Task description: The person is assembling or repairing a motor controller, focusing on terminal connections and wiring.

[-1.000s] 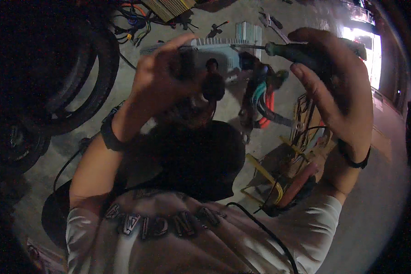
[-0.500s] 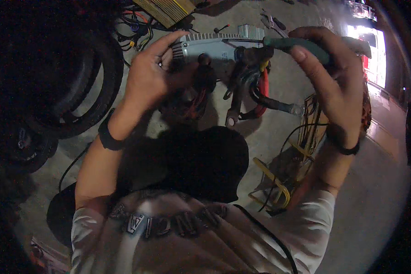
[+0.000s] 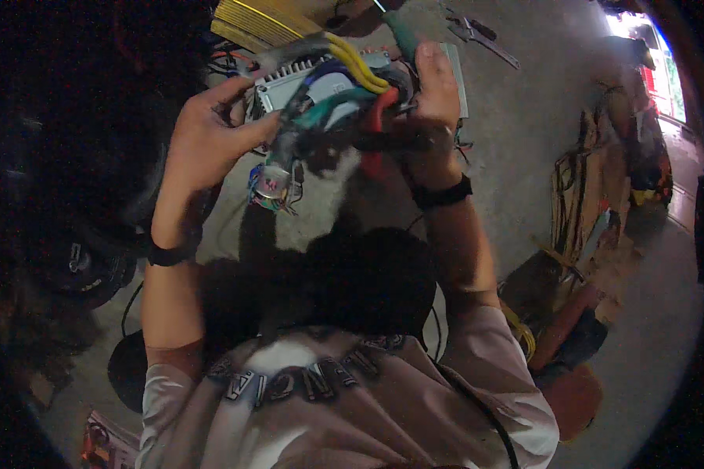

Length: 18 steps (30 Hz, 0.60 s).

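While the left hand (image 3: 203,139) closes on the left end of a silver finned unit (image 3: 285,84), thumb on the near side and fingers at the far edge, the right hand (image 3: 438,98) is at the opposite end with its grip around a green-handled screwdriver (image 3: 403,35). The screwdriver is tilted, its shaft directed toward the upper edge of the view. Whether the right hand also touches the unit cannot be told, as cables obscure the contact area.

The unit is held above the concrete floor (image 3: 516,141), in front of the person. Thick yellow cables (image 3: 358,66) arch over its near face; a red cable (image 3: 378,113) and a green cable (image 3: 321,113) lie across the same side, partly blurred. A round connector (image 3: 274,181) with thin multicoloured wires hangs below the left hand.

Beyond the unit is a gold finned block (image 3: 260,25). A metal hand tool (image 3: 481,37) lies on the floor, right of the screwdriver. Folded cardboard (image 3: 590,184) is noted farther right. Both wrists bear black bands (image 3: 443,192).
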Tool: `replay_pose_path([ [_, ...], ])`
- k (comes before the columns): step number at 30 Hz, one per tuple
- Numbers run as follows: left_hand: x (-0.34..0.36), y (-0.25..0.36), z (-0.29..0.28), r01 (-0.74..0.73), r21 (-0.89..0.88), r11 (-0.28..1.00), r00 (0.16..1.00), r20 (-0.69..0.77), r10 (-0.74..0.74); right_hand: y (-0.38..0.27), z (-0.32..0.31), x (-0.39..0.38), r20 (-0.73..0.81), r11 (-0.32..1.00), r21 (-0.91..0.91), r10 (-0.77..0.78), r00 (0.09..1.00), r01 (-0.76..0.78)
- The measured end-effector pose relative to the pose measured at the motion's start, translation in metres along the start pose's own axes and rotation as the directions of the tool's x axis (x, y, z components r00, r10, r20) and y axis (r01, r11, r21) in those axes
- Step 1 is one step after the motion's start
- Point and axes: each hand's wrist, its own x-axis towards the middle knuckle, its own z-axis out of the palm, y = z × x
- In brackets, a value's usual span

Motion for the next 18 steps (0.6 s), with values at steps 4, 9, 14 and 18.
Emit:
replay_pose_path([
  [4,-0.008,-0.030,-0.007,0.101,0.114,0.988,0.994,0.029,-0.105,0.029,-0.003,-0.012,0.099,0.989,0.119,-0.097,0.990,0.085],
  [9,-0.017,-0.014,-0.004,0.155,-0.036,0.987,0.988,-0.021,-0.156,0.064,-0.002,-0.006,0.196,0.982,0.112,-0.169,0.966,0.149],
  [14,-0.052,-0.053,-0.035,0.157,-0.276,0.948,0.959,-0.189,-0.214,0.090,0.026,-0.015,0.307,0.983,0.130,-0.164,0.937,0.130],
  [18,-0.056,-0.068,-0.042,0.129,-0.737,0.663,0.639,-0.449,-0.624,0.100,0.039,-0.008,0.308,0.985,0.051,-0.172,0.936,0.164],
])
